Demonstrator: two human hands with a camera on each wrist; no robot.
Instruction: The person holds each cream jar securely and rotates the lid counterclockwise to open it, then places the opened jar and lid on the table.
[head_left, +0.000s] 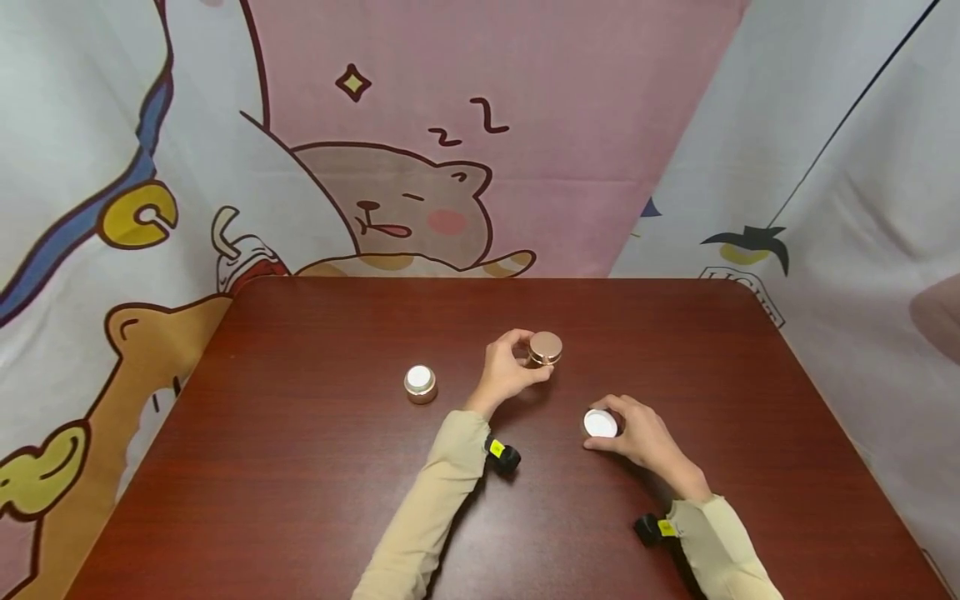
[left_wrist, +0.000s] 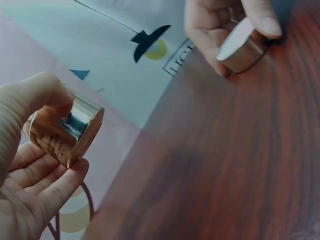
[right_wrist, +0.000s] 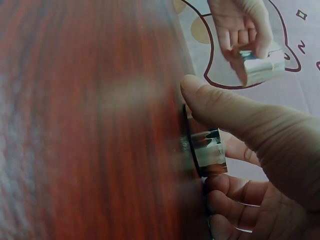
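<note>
My left hand (head_left: pixel 504 375) grips a shiny gold cosmetic jar (head_left: pixel 545 347) by its sides, held above the table, its gold cap turned upward. In the left wrist view the jar (left_wrist: pixel 62 131) shows small print on its side. Lower and to the right, my right hand (head_left: pixel 641 435) pinches a gold jar lid (head_left: pixel 600 423) between thumb and fingers at the tabletop. The lid's white inner side faces up. Left of both hands stands a second small gold jar (head_left: pixel 421 385), with a white round top.
All of this is on a dark red-brown wooden table (head_left: pixel 315 483). A cloth with cartoon drawings (head_left: pixel 570 125) hangs behind the table's far edge. Each wrist carries a small black camera, the left one (head_left: pixel 504 457) close over the tabletop.
</note>
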